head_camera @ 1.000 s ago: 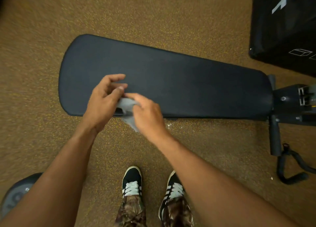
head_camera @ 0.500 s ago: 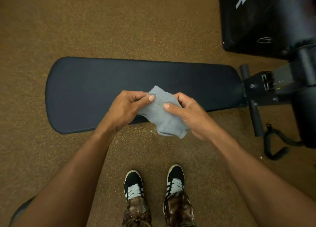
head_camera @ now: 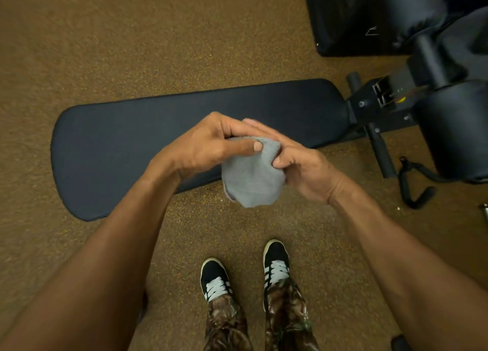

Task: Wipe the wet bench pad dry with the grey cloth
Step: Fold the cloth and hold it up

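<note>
Speckled brown flooring surrounds the bench pad; left hand and right hand pinch the grey cloth above its near edge; white lettering top right is cropped, unreadable

both forearms reach forward and converge. left hand curls with thumb extended across the grey cloth, pinching its top. right hand grips the cloth's right edge, fingers bent, knuckles up.
</note>
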`<state>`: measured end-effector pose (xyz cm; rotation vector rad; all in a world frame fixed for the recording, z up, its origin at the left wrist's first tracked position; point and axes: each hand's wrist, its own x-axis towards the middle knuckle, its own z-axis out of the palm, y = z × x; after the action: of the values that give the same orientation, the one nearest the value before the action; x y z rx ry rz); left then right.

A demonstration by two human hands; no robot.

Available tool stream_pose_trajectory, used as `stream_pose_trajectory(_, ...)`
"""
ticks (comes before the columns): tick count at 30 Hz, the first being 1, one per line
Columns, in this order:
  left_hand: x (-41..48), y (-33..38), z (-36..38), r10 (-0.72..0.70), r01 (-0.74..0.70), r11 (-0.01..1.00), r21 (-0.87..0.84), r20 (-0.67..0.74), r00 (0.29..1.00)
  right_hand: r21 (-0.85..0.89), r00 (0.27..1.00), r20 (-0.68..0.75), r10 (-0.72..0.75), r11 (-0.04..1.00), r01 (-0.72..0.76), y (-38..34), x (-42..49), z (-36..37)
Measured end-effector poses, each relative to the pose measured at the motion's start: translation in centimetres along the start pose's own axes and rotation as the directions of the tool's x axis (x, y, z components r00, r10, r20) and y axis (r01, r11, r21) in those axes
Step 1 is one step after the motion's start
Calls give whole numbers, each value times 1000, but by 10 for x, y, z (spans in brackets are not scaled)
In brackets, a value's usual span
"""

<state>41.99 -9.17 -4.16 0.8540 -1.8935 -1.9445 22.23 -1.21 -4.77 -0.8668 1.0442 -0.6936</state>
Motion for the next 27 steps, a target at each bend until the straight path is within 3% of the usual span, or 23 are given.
stream_pose_trajectory(4, 8, 11, -4, 14, -9, 998, 58, -80, 997, -266, 988, -116, -105, 961, 71, -9, -5, -12)
stream_pose_trajectory(7, 12, 17, -13, 15, 5, 987, 161, -124, 992, -465, 961, -239, -143, 885, 16, -10, -16, -29)
stream_pose_trajectory(8, 12, 19, -16, 9, 19, 977, 213, -128, 992, -564, 947, -284, -151, 825, -38, -11, -18, -38)
stream_pose_trajectory(10, 14, 24, -22, 3, 41, 952, 303, -145, 989, -787, 913, -351, -209, 594, -166, -14, -24, -58)
stream_pose_trajectory(12, 17, 23, -27, 27, 49, 931, 362, -203, 979, -860, 889, -380, -257, 451, -238, -18, -31, -76)
stream_pose_trajectory(14, 22, 18, -31, 53, 55, 919, 390, -261, 964, -841, 878, -383, -286, 501, -204, -20, -40, -90)
stream_pose_trajectory(17, 29, 7, -32, 80, 72, 900, 431, -324, 943, -733, 866, -382, -324, 676, -71, -24, -48, -99)
stream_pose_trajectory(21, 37, 4, -21, 163, -7, 916, 401, -356, 920, -429, 812, -502, -297, 901, 65, -23, -53, -104)
stream_pose_trajectory(27, 53, 0, -7, 197, -45, 899, 436, -311, 930, -177, 744, -584, -324, 946, 273, -30, -57, -105)
